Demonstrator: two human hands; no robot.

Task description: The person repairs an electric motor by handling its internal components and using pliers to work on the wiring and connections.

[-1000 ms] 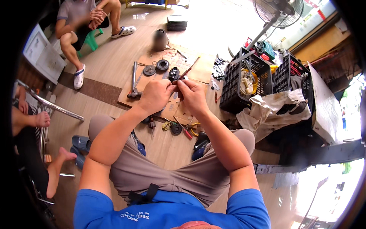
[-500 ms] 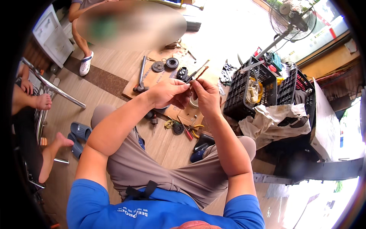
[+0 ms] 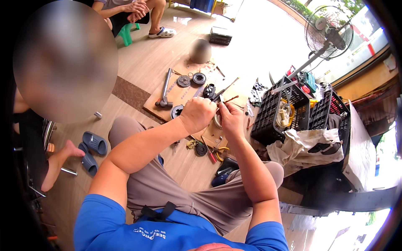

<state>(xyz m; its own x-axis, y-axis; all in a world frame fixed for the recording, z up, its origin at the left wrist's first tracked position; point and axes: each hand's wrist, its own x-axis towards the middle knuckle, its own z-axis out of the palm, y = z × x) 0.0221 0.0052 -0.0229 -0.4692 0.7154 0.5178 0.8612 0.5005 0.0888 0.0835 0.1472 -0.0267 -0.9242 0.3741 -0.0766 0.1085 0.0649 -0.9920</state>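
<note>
Your left hand [image 3: 198, 113] clenches, contents hidden, beside your right hand [image 3: 231, 119], which appears to pinch a brown twisted strand [image 3: 231, 99], probably to steady it above the cardboard [image 3: 181, 94].

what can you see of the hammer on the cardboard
The hammer has a slim, straight grey handle and a darker, chunky head; both look like metal. It lies on the left side of the cardboard, head toward the person, handle pointing away. The left hand is to its right, not touching it.
</note>
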